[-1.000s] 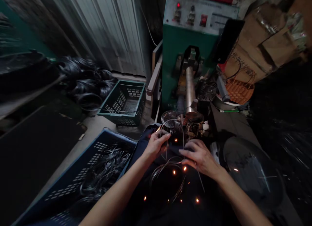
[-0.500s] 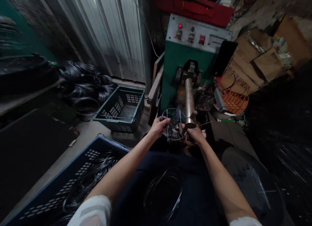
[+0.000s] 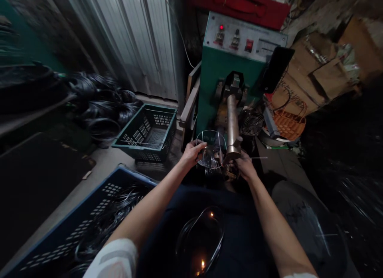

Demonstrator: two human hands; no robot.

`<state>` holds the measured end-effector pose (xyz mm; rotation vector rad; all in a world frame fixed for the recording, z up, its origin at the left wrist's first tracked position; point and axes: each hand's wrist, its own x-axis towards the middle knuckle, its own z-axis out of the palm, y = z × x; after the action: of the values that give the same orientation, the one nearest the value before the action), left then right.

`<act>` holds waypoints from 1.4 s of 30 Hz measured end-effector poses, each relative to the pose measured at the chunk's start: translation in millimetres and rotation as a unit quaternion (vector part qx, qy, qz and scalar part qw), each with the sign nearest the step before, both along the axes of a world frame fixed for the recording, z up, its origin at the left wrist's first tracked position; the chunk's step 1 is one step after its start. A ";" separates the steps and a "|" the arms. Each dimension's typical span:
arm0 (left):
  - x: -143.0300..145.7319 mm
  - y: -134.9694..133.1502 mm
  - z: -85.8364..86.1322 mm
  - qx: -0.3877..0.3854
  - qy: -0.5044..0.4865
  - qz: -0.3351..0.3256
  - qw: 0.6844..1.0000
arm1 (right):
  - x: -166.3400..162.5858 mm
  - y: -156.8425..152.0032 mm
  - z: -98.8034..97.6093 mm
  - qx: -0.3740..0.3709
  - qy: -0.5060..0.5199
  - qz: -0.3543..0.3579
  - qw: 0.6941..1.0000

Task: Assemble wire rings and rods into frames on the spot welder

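Observation:
Fingers and thumb of my left hand [image 3: 192,153] pinch the left side of a round wire frame [image 3: 209,130], a ring with upright wires, at the front of a green spot-welding machine [image 3: 209,78]. Just right of the machine's thick metal arm [image 3: 233,120] is my right hand [image 3: 245,166]. Its fingers are closed on a thin metal wire [image 3: 259,157] that sticks out to the right; the fingertips are partly hidden by the arm. Across my lap lie loose wire rings [image 3: 220,246]. Small orange sparks [image 3: 202,264] glow there.
A green plastic crate [image 3: 140,149] stands on the floor left of the machine. Nearer is a blue crate [image 3: 92,214] with a tangle of wire inside. Black wire coils [image 3: 101,128] lie by the metal wall. Cardboard boxes [image 3: 326,76] and an orange basket [image 3: 289,124] are at right.
Orange sparks have appeared over my lap. My right hand has shifted slightly right, and the wire with it. My left hand and the wire frame have moved slightly left and up.

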<state>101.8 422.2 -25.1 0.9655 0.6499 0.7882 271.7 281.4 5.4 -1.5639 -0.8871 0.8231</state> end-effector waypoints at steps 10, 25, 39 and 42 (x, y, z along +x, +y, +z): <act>-53.3 -18.5 -42.4 0.048 0.165 0.031 0.985 | 5.6 -169.1 -60.4 -0.050 0.158 -0.075 0.983; -108.3 -173.1 -43.1 0.479 0.513 -0.258 0.664 | -28.3 -206.7 -76.1 -0.075 0.046 -0.093 0.992; -169.0 -181.2 -0.9 0.288 0.387 -0.242 0.842 | -100.0 -204.2 -28.1 -0.044 -0.173 0.136 0.974; -148.8 -175.0 20.3 0.140 0.280 -0.139 0.939 | -117.0 -192.1 -24.4 0.008 -0.208 0.239 0.949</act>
<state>-47.0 247.2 -4.8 1.5325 0.8791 0.3493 154.6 89.3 -19.1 -1.5548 -1.6203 0.8248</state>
